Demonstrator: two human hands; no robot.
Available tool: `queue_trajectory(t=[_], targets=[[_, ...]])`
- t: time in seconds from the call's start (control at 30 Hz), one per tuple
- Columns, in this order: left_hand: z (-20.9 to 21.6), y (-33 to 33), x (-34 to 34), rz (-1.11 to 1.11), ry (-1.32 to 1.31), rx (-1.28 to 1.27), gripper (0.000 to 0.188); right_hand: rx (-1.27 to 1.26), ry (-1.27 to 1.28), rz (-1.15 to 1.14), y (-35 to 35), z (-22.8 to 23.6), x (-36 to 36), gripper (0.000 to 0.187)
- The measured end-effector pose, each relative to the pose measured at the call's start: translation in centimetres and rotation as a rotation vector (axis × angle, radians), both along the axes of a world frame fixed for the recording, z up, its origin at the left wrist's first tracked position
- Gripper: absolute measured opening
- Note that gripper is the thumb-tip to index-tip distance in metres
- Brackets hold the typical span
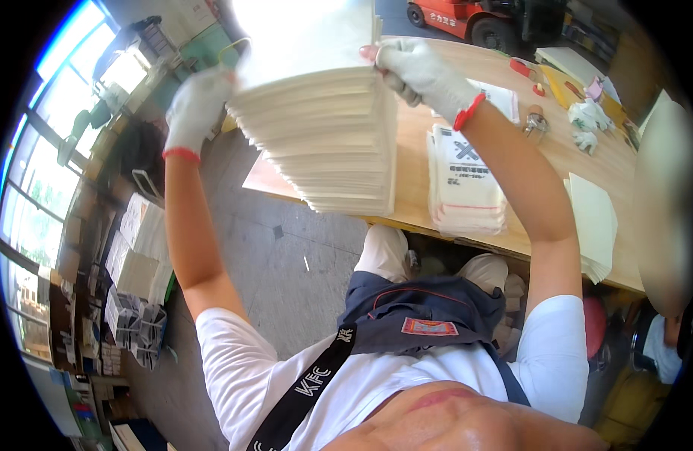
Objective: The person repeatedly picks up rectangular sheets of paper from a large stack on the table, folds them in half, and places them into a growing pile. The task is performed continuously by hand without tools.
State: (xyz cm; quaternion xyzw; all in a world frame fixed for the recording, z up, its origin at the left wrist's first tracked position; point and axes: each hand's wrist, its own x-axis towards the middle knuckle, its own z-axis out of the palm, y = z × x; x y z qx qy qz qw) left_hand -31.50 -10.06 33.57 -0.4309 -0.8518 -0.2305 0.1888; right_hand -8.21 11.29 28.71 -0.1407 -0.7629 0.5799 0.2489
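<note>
A tall stack of white paper (324,143) stands at the near left edge of the table, its layers slightly uneven. My right hand (421,71), in a white glove with a red cuff, is closed at the stack's upper right corner, bare fingertips pinching the paper's edge. My left hand (200,105), gloved the same way, is at the upper left corner. Motion smears its fingers, so its grip is unclear. The top sheet (309,37) is bright with glare.
Right of the stack on the wooden table (414,150) lies a pile of printed white bags (467,180). Farther right are a paper stack (593,222), a crumpled glove (585,141) and a red tape dispenser (521,68). Bundled paper (139,244) stands at left; a red forklift (455,16) is beyond.
</note>
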Motion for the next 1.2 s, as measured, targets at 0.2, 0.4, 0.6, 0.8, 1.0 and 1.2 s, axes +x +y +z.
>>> queue_trajectory(t=[0.2,0.4,0.6,0.8,1.0,1.2], targets=[[-11.8,-0.9,-3.3,-0.546,-1.057,1.033,0.044,-0.243,0.293,-0.022,-0.3,-4.6,4.0,0.028],[-37.4,-5.1,-0.5,-0.041,-0.933,0.845,0.041,-0.418,0.223,-0.399,-0.1,-19.2,18.0,0.025],[-51.3,-6.5,12.9,-0.149,-1.088,0.483,0.022,-0.627,0.076,-1.273,1.8,-28.8,36.0,0.021],[-43.2,2.6,20.0,-0.778,-0.472,0.032,0.023,-0.892,-0.023,-1.162,6.7,-29.9,41.4,0.029],[-36.2,10.5,22.8,-1.013,-0.319,-0.004,0.017,-0.910,0.151,-1.185,9.6,-33.2,43.0,0.017],[-34.8,18.7,22.7,-0.891,-0.138,-0.044,0.021,-1.087,0.405,-1.237,6.6,-30.5,41.7,0.010]])
